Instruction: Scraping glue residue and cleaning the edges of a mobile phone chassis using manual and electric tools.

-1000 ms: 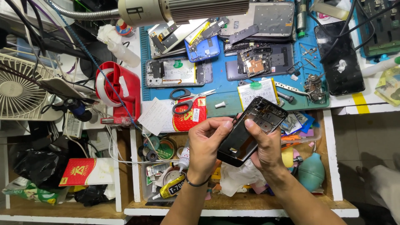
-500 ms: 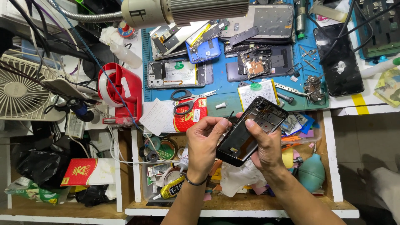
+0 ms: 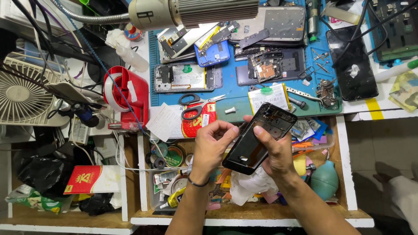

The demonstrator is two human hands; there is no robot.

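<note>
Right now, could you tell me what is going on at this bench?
A person holds a black phone frame over an open drawer of odds and ends. The right hand grips it tilted, while the left hand pinches at its edge. Behind, opened phones lie on a blue mat, with scissors and a red tape dispenser.

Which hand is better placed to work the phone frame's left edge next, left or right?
Probably left. The left hand is pinching at the black phone frame on that edge, while the right hand cradles it.
</note>
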